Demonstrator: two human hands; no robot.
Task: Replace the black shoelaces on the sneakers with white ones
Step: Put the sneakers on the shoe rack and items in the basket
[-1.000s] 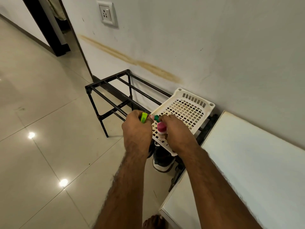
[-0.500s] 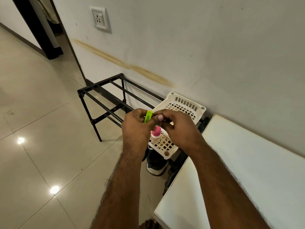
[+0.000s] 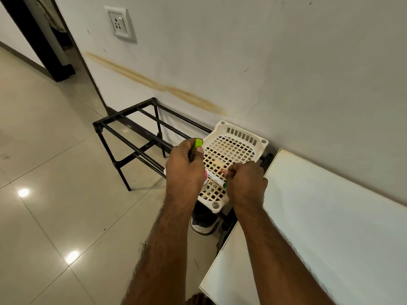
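A black sneaker with a white sole [image 3: 203, 221] stands on the floor under a white plastic basket [image 3: 262, 142]; only its toe shows and no laces are visible. My left hand [image 3: 185, 170] grips a lime-green marker [image 3: 197, 143] upright over the basket's left edge. My right hand [image 3: 246, 181] is curled at the green end of a white marker [image 3: 215, 178] that lies low across the basket. A pink cap [image 3: 206, 175] peeks out behind my left hand.
The basket sits on a low black metal rack [image 3: 123, 126] against the wall. A white tabletop [image 3: 319, 227] fills the right side, close to my right arm. Glossy tiled floor spreads to the left, with a doorway at the far left and a wall socket [image 3: 120, 24] above.
My hands have drawn apart: the left lifted the green marker up and left, and the right dropped to the basket with the white marker. The camera has moved a little.
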